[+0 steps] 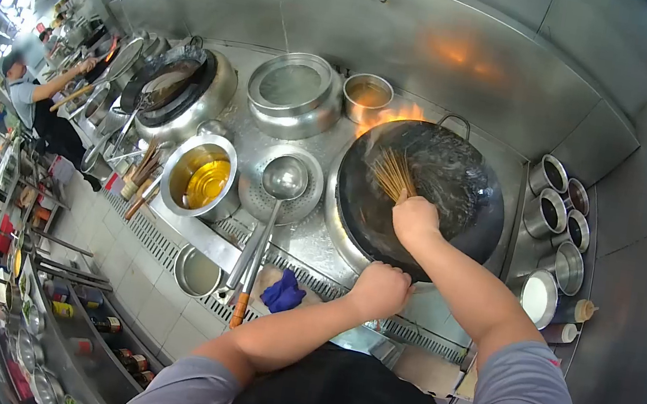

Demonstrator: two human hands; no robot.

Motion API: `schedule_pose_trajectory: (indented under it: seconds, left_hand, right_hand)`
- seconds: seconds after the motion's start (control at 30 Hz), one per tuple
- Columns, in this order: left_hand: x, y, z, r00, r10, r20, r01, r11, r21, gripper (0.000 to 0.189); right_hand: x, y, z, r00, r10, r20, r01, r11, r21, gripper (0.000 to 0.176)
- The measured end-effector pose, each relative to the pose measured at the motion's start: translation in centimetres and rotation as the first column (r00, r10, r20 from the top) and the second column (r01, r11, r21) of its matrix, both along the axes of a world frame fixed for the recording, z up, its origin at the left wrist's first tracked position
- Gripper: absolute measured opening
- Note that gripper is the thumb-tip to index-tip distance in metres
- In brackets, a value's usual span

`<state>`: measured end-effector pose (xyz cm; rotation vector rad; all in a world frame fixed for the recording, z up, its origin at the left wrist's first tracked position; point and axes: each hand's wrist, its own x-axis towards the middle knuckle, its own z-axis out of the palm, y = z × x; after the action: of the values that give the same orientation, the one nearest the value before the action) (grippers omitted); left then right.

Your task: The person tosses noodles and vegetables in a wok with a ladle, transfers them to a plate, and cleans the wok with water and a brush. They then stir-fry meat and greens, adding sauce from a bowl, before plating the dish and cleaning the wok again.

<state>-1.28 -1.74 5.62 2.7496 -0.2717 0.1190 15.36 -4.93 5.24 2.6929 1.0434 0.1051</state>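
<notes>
Your right hand (416, 218) grasps the bamboo brush (395, 172) inside the wok (477, 212) — open bowl to its right — while your left hand (380, 292) clenches the near rim; flames (390, 117) lick the far-left edge.

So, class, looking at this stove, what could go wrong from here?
Flames rise past the far edge of the wok, so the brush might scorch if it strays that way.
The bare left hand is closed at the wok's near edge; hot metal could burn it.
The ladle has its handle reaching towards the left forearm, so a bump might knock it down.
</notes>
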Motion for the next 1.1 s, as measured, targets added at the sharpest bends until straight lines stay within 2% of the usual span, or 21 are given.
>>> schedule_pose_trajectory:
  seconds: [0.03,0.13,0.23,0.3,0.33,0.37,0.4,0.43,0.5,0.57,0.6,0.63,0.7,0.73,0.77,0.83,0.9,0.93,1.0,1.07,1.1]
  left_hand:
    - [-0.2,-0.2,-0.1,1.0,0.012,0.025,-0.012,1.0,-0.005,0.03]
    - [-0.6,-0.5,-0.5,0.999,0.015,0.043,-0.015,1.0,-0.001,0.029]
    - [-0.5,-0.4,-0.8,1.0,-0.011,0.027,0.011,1.0,0.012,0.028]
    - [-0.1,-0.2,-0.6,0.999,-0.029,0.016,0.028,1.0,0.012,0.028]
    - [0.1,-0.4,-0.4,1.0,0.015,0.027,-0.016,0.999,0.036,0.027]
    - [-0.6,-0.9,-0.5,0.998,0.053,0.027,-0.054,0.997,0.056,0.027]
    - [-0.6,-1.0,-0.4,0.998,0.05,0.025,-0.051,0.998,0.042,0.028]
    - [-0.3,-0.9,-0.5,0.998,0.059,0.037,-0.061,0.997,0.042,0.028]
    - [-0.7,-0.9,-1.2,0.998,0.047,0.036,-0.048,0.998,0.039,0.026]
    - [-1.0,-0.8,-1.0,1.0,0.02,0.018,-0.02,1.0,0.008,0.023]
    - [-0.8,-0.4,-0.6,1.0,0.001,0.003,-0.001,1.0,-0.009,0.021]
    - [-1.5,-0.1,-0.5,1.0,0.004,0.007,-0.004,1.0,-0.016,0.021]
    - [-3.2,0.7,-0.2,0.982,0.027,0.187,0.003,0.987,-0.158,0.029]
    - [-3.6,1.2,0.1,0.982,0.036,0.183,-0.006,0.987,-0.16,0.029]
    - [-4.5,1.2,0.3,0.967,0.05,0.248,0.002,0.979,-0.204,0.036]
    - [-5.7,0.9,0.3,0.949,0.058,0.311,0.024,0.967,-0.254,0.043]
    - [-5.5,1.1,0.1,0.961,0.035,0.276,0.038,0.966,-0.255,0.047]
    - [-5.6,1.2,0.2,0.958,0.032,0.284,0.041,0.968,-0.247,0.047]
    - [-5.8,1.5,0.1,0.961,0.013,0.275,0.049,0.975,-0.216,0.047]
    - [-5.7,1.6,0.1,0.957,-0.003,0.289,0.062,0.979,-0.196,0.046]
    - [-5.7,1.7,0.0,0.955,-0.003,0.296,0.062,0.98,-0.189,0.046]
  right_hand:
    - [0.2,0.0,-1.2,1.0,0.004,0.002,-0.004,1.0,0.002,0.028]
    - [4.4,0.6,0.0,0.975,-0.217,-0.053,0.223,0.936,0.274,0.027]
    - [-0.9,2.2,-0.5,0.995,-0.082,-0.054,0.09,0.977,0.191,0.037]
    - [-5.3,1.9,-1.0,0.997,0.06,-0.041,-0.064,0.994,-0.084,0.039]
    - [-2.8,1.7,-4.8,0.978,-0.104,-0.183,0.141,0.969,0.203,0.04]
    - [-1.6,0.4,-1.4,0.999,0.04,0.015,-0.042,0.991,0.128,0.034]
    - [1.4,0.1,1.6,0.994,0.001,-0.105,0.007,0.997,0.077,0.032]
    - [5.9,0.4,-0.5,0.971,-0.23,-0.061,0.237,0.955,0.179,0.028]
    - [4.9,0.7,1.4,0.971,-0.225,-0.076,0.235,0.957,0.17,0.03]
    - [1.6,0.6,0.8,0.99,-0.083,-0.118,0.111,0.962,0.251,0.035]
    - [-0.5,0.1,1.5,0.988,0.026,-0.151,0.007,0.977,0.215,0.037]
    - [-2.9,-0.8,3.8,0.966,0.099,-0.239,-0.064,0.987,0.151,0.037]
    - [-6.1,-4.1,5.9,0.937,0.223,-0.268,-0.224,0.974,0.028,0.035]
    - [-5.7,-4.8,6.0,0.949,0.186,-0.255,-0.219,0.97,-0.106,0.035]
    - [-5.8,-5.6,5.7,0.958,0.143,-0.248,-0.203,0.949,-0.241,0.035]
    - [-1.8,-4.2,5.6,0.974,0.022,-0.224,-0.065,0.981,-0.184,0.029]
    - [3.8,-1.9,3.1,0.963,-0.168,-0.212,0.169,0.986,-0.014,0.022]
    - [3.5,-1.5,3.2,0.963,-0.168,-0.209,0.169,0.986,-0.014,0.022]
    - [1.1,-0.2,3.1,0.977,-0.121,-0.174,0.13,0.991,0.044,0.018]
    - [-2.3,-2.7,2.8,0.985,0.112,-0.135,-0.107,0.993,0.038,0.019]
    - [-5.3,-4.3,5.0,0.966,0.23,-0.117,-0.231,0.973,0.005,0.02]
